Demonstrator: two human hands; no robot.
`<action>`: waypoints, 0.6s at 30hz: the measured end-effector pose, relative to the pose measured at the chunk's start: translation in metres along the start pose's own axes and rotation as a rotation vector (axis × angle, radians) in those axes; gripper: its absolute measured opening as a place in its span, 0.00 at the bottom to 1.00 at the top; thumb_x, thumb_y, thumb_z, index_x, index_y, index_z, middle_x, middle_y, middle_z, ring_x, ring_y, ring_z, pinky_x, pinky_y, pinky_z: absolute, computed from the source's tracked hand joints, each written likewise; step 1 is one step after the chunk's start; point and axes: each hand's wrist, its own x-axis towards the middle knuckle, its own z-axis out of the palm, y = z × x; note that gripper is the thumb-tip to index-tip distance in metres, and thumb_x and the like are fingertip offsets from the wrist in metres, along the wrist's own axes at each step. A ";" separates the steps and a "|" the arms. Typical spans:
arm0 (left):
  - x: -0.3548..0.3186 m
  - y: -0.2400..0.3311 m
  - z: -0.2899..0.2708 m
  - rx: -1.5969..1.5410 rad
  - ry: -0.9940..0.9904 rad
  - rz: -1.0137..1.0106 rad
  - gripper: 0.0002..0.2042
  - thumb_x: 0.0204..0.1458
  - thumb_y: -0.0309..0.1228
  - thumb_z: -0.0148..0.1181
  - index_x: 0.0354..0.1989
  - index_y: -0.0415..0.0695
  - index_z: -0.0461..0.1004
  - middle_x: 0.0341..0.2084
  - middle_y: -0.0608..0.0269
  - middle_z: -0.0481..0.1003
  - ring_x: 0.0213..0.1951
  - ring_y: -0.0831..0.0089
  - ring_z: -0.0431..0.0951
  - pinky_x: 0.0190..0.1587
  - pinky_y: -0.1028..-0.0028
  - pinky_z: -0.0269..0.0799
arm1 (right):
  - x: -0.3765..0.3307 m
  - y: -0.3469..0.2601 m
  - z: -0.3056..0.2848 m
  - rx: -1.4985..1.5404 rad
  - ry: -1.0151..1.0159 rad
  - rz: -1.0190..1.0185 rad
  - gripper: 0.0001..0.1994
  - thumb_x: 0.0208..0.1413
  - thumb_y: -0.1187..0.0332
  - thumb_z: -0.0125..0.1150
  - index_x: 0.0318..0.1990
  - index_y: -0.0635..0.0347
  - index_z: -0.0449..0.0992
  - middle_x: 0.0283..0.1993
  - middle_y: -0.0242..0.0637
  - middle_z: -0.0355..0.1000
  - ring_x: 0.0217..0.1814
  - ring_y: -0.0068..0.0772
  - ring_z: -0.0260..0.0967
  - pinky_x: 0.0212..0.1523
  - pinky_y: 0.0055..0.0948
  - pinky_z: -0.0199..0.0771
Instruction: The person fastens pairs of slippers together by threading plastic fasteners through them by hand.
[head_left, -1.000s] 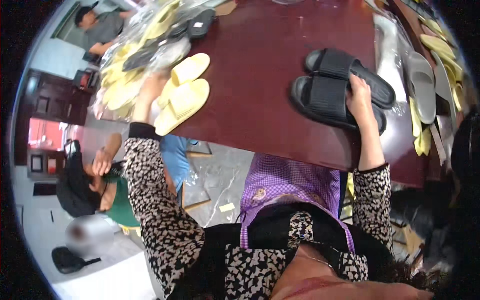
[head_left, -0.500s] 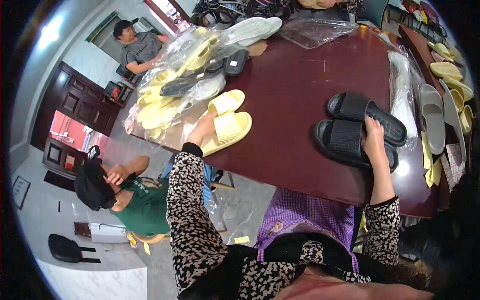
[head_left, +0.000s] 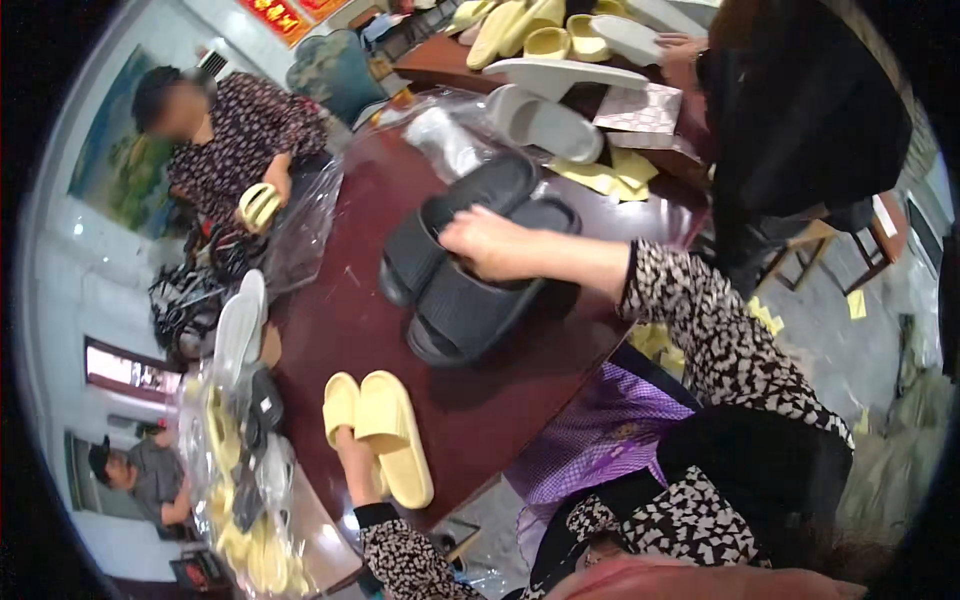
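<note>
A pair of black slide slippers (head_left: 465,295) with ribbed straps lies side by side on the dark red table (head_left: 345,240). My right hand (head_left: 490,243) is closed on their inner edges, just behind the straps. To the left and nearer, a pair of pale yellow slippers (head_left: 397,445) rests close to the table's near edge. My left hand (head_left: 355,465) reaches in from behind and grips this pair; its fingertips are hidden by a strap.
Bagged slippers (head_left: 240,500) are heaped at the left end. Grey slippers (head_left: 550,125) and yellow paper sheets (head_left: 610,178) lie at the far right. One person holds a yellow slipper (head_left: 260,207); a dark-clothed person (head_left: 800,130) stands at the right, and another sits at the left.
My view has turned to the right, so the table appears rotated. Both hands stay at the same pairs of slippers. A person holding a yellow slipper has come into view.
</note>
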 end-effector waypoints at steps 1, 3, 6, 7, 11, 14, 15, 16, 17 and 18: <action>0.001 0.010 -0.004 -0.059 0.009 -0.008 0.15 0.49 0.15 0.42 0.45 0.32 0.68 0.41 0.49 0.72 0.44 0.62 0.71 0.46 0.71 0.66 | 0.010 0.012 -0.019 -0.088 -0.006 -0.008 0.07 0.37 0.73 0.57 0.28 0.59 0.69 0.32 0.39 0.70 0.39 0.44 0.67 0.41 0.39 0.64; -0.004 0.013 -0.008 -0.173 0.053 -0.066 0.15 0.50 0.16 0.41 0.46 0.32 0.68 0.43 0.49 0.71 0.45 0.61 0.71 0.46 0.70 0.66 | 0.041 0.034 -0.071 -0.285 -0.119 0.021 0.07 0.37 0.74 0.57 0.29 0.59 0.71 0.32 0.40 0.71 0.38 0.45 0.68 0.39 0.41 0.67; 0.005 0.022 0.002 -0.505 0.080 -0.131 0.15 0.50 0.16 0.42 0.47 0.33 0.68 0.44 0.48 0.71 0.45 0.61 0.71 0.46 0.70 0.67 | 0.073 0.150 -0.136 -0.638 0.243 -0.033 0.10 0.37 0.72 0.56 0.32 0.55 0.75 0.31 0.40 0.73 0.33 0.43 0.73 0.36 0.41 0.74; 0.017 0.033 0.013 -0.672 0.074 -0.148 0.16 0.50 0.16 0.42 0.47 0.33 0.68 0.45 0.48 0.71 0.45 0.61 0.71 0.46 0.70 0.67 | 0.069 0.211 -0.177 -0.698 0.415 0.003 0.11 0.41 0.71 0.57 0.35 0.56 0.76 0.33 0.41 0.74 0.34 0.42 0.73 0.36 0.37 0.74; 0.022 -0.011 0.014 -0.313 0.198 -0.167 0.14 0.47 0.20 0.48 0.43 0.29 0.70 0.40 0.46 0.73 0.42 0.60 0.74 0.42 0.67 0.70 | 0.071 0.156 -0.208 -0.781 0.563 0.274 0.06 0.44 0.71 0.56 0.28 0.64 0.75 0.31 0.48 0.73 0.35 0.50 0.71 0.36 0.39 0.71; 0.038 0.003 0.029 -0.339 0.232 -0.187 0.13 0.45 0.20 0.48 0.40 0.28 0.71 0.35 0.45 0.75 0.39 0.59 0.75 0.41 0.66 0.69 | 0.061 0.160 -0.166 -0.491 0.673 0.094 0.07 0.45 0.72 0.56 0.31 0.66 0.75 0.31 0.49 0.72 0.35 0.49 0.71 0.37 0.38 0.71; 0.041 -0.002 0.030 -0.106 0.228 -0.217 0.13 0.44 0.20 0.48 0.39 0.27 0.71 0.35 0.45 0.75 0.38 0.59 0.75 0.41 0.65 0.69 | 0.056 0.152 -0.142 -0.413 0.491 0.173 0.08 0.45 0.73 0.56 0.33 0.67 0.74 0.32 0.50 0.72 0.35 0.49 0.71 0.37 0.37 0.71; 0.034 -0.013 0.022 0.143 0.230 -0.266 0.13 0.43 0.20 0.48 0.38 0.27 0.71 0.34 0.44 0.75 0.38 0.59 0.75 0.40 0.65 0.69 | 0.058 0.135 -0.114 -0.306 0.308 0.238 0.09 0.46 0.73 0.56 0.35 0.67 0.74 0.33 0.50 0.71 0.35 0.48 0.71 0.37 0.37 0.71; 0.028 -0.013 0.019 0.151 0.231 -0.288 0.13 0.43 0.20 0.48 0.38 0.27 0.71 0.34 0.44 0.75 0.38 0.59 0.75 0.40 0.65 0.69 | 0.048 0.092 -0.099 -0.164 0.185 0.189 0.10 0.47 0.71 0.55 0.37 0.66 0.73 0.34 0.51 0.71 0.36 0.48 0.71 0.37 0.37 0.71; 0.033 0.006 0.027 0.099 0.185 -0.318 0.12 0.43 0.20 0.49 0.37 0.27 0.71 0.33 0.46 0.75 0.36 0.60 0.75 0.39 0.66 0.69 | 0.032 0.059 -0.099 -0.057 0.067 0.161 0.12 0.49 0.69 0.55 0.39 0.66 0.72 0.35 0.52 0.71 0.37 0.48 0.71 0.36 0.37 0.71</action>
